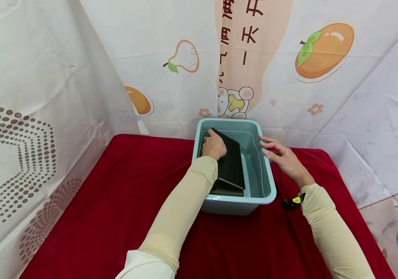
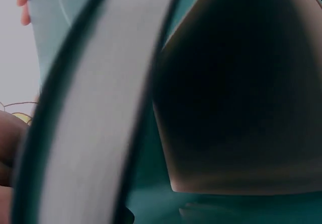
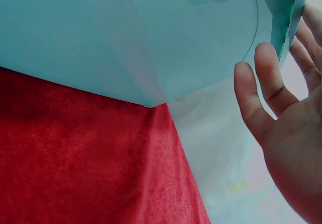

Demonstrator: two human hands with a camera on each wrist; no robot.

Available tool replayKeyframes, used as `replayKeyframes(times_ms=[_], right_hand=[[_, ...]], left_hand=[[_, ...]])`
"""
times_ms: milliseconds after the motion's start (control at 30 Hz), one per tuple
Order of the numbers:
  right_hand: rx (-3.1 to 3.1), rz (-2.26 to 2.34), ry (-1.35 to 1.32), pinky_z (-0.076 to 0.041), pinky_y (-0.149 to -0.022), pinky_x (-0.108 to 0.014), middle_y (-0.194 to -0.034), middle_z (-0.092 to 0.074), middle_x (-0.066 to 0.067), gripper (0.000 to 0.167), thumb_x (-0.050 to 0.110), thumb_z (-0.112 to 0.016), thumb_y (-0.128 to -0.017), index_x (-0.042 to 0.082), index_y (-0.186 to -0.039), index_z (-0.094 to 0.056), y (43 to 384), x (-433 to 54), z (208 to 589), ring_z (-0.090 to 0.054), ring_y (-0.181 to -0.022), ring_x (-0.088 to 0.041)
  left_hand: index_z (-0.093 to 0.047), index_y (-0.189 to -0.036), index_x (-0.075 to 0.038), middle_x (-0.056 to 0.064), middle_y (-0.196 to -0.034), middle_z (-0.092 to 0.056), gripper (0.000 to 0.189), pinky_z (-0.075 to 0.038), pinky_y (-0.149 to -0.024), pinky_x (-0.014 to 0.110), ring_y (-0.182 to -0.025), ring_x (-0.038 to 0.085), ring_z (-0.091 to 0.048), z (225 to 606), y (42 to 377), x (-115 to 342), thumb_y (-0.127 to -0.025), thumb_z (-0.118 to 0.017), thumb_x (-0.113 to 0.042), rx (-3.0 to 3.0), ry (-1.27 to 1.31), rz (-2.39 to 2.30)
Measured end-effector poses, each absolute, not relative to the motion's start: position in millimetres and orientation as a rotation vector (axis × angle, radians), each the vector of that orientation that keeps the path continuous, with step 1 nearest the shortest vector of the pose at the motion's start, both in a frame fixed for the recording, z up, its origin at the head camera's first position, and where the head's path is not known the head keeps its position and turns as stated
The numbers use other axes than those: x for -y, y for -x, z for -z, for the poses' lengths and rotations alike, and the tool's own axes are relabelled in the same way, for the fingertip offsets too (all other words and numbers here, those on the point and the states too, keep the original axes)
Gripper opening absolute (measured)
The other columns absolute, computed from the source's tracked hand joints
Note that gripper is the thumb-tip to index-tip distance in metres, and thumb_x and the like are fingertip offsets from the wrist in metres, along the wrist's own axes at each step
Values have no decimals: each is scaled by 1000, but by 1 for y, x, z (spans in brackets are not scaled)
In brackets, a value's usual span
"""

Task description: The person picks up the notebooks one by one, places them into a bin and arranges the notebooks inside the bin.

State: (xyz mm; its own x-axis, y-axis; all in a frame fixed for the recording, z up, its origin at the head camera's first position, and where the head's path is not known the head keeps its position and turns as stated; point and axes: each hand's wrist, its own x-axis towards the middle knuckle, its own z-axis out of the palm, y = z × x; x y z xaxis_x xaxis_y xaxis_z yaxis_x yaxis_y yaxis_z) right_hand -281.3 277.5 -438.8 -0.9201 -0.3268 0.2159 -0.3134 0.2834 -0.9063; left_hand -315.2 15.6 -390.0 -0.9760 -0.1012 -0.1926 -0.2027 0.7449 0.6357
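A black book lies aslant in a light blue plastic bin. My left hand reaches into the bin's left side and grips the book near its far left edge. In the left wrist view a book's pale page edge stands close to the lens, blurred, with fingers at its left. Beneath it is a dark flat thing with a brownish border; its kind is unclear. My right hand is at the bin's right rim, its fingers loosely extended; the right wrist view shows the fingertips beside the wall.
Red velvet cloth covers the table under the bin. White printed curtains rise close behind the bin and along both sides. A black strap device with a yellow label is worn on the right wrist.
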Motion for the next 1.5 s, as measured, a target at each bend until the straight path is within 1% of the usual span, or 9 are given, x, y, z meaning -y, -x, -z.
replayKeyframes(times_ms=[200,367,500,667,900,1067,1233,1367,1500], right_hand=[[-2505,1782,635,-55,-88,-15,-162,-42,3,41,15,-57,-105,-1,-143,-55,281,-277,441,-47,-133,8],[-2510,1788,625,-54,-88,-15,-162,-42,3,41,17,-57,-105,1,-142,-56,282,-277,443,-47,-133,7],[-2520,1787,623,-54,-89,-15,-162,-42,3,40,18,-57,-105,2,-142,-57,282,-278,444,-48,-132,7],[-2521,1796,632,-54,-87,-14,-162,-43,2,39,16,-57,-105,1,-141,-57,283,-277,444,-48,-132,7],[-2521,1791,621,-54,-87,-14,-162,-43,5,40,17,-57,-105,2,-142,-57,282,-277,445,-47,-133,7],[-2524,1793,612,-54,-87,-14,-162,-42,3,40,17,-57,-105,2,-142,-57,282,-277,444,-47,-132,7],[-2520,1780,620,-55,-86,-16,-163,-41,1,41,19,-57,-105,3,-142,-57,284,-273,443,-47,-133,6],[-2524,1769,610,-55,-84,-17,-164,-41,2,41,21,-57,-105,4,-142,-57,283,-273,443,-47,-133,6],[-2533,1761,588,-55,-84,-17,-164,-40,2,41,22,-57,-105,5,-142,-57,280,-274,443,-46,-133,6]], left_hand=[[-8,-160,-8,31,-155,-35,80,-52,-79,42,-99,39,-64,395,316,-17,-99,-60,-14,-2766,282,-1013],[-9,-158,-7,31,-157,-34,78,-46,-69,38,-90,36,-62,399,318,-18,-99,-59,-12,-2725,304,-1037],[-9,-157,-6,32,-161,-26,75,-51,-80,42,-109,41,-62,400,318,-18,-100,-58,-14,-2679,351,-1062],[-5,-159,-5,30,-166,-18,83,-49,-105,49,-137,49,-48,401,318,-18,-100,-60,-20,-2681,361,-1000],[2,-162,-9,31,-165,-17,92,-53,-100,47,-135,48,-51,402,317,-18,-98,-63,-16,-2690,355,-960],[4,-163,-8,34,-164,-16,93,-54,-100,48,-140,49,-46,404,318,-18,-98,-62,-14,-2706,319,-895],[-8,-163,-6,35,-162,-21,82,-52,-106,53,-137,51,-48,406,319,-19,-101,-59,-21,-2771,332,-796],[-23,-160,-4,34,-159,-28,70,-55,-102,51,-130,47,-56,407,319,-22,-103,-55,-28,-2830,332,-690],[-27,-159,-4,34,-155,-35,65,-57,-98,53,-126,48,-59,405,320,-27,-105,-50,-33,-2847,333,-591]])
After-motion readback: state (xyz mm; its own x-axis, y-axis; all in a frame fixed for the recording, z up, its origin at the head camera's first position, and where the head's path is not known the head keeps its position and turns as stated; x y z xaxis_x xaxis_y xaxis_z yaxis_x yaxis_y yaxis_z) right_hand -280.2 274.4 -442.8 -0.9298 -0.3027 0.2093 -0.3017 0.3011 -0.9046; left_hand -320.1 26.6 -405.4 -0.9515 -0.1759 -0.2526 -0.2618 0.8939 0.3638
